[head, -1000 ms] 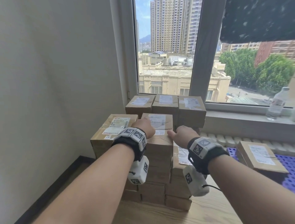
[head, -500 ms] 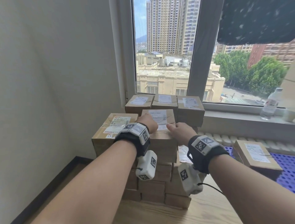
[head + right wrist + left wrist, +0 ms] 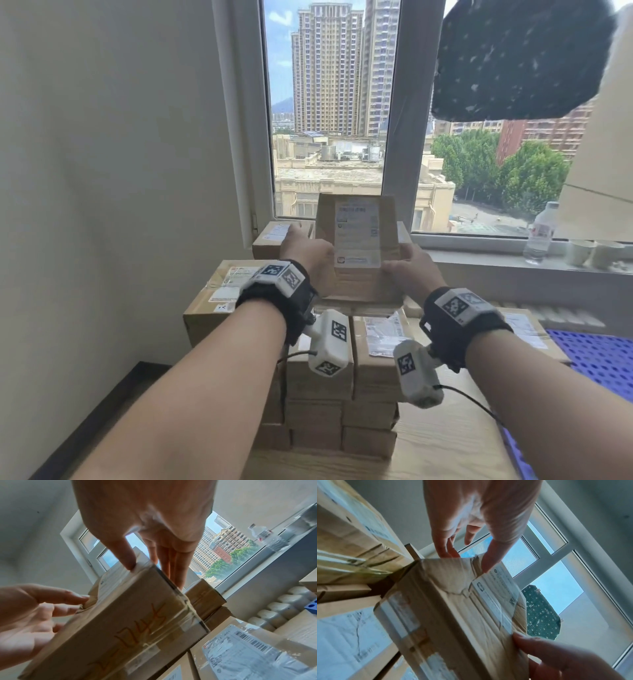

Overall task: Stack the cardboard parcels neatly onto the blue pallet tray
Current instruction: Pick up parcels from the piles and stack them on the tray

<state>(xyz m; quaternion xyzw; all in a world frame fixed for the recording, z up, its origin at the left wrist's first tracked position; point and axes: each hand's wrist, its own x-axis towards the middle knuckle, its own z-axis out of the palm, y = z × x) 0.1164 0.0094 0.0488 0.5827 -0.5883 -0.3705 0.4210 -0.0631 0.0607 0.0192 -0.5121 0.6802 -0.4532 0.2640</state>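
A cardboard parcel [image 3: 356, 246] with a white label is held tilted up, label toward me, just above the stack of parcels [image 3: 318, 377]. My left hand [image 3: 305, 250] grips its left edge and my right hand [image 3: 407, 267] grips its right edge. In the left wrist view my left hand [image 3: 479, 520] has its thumb on the parcel [image 3: 453, 608] by the label, fingers behind it. In the right wrist view my right hand [image 3: 154, 520] clasps the parcel [image 3: 128, 622], thumb in front. The blue pallet tray [image 3: 596, 356] lies at the right with one parcel [image 3: 524, 329] on it.
A plain wall stands close on the left. Behind the stack runs a window sill [image 3: 479, 260] with a water bottle [image 3: 541, 233] and cups [image 3: 582, 251]. A white radiator [image 3: 555, 318] sits under the sill. The floor [image 3: 428, 452] is pale wood.
Both hands have lifted the top front parcel off the stack and tipped it upright, so its label faces me. The view has shifted slightly upward.
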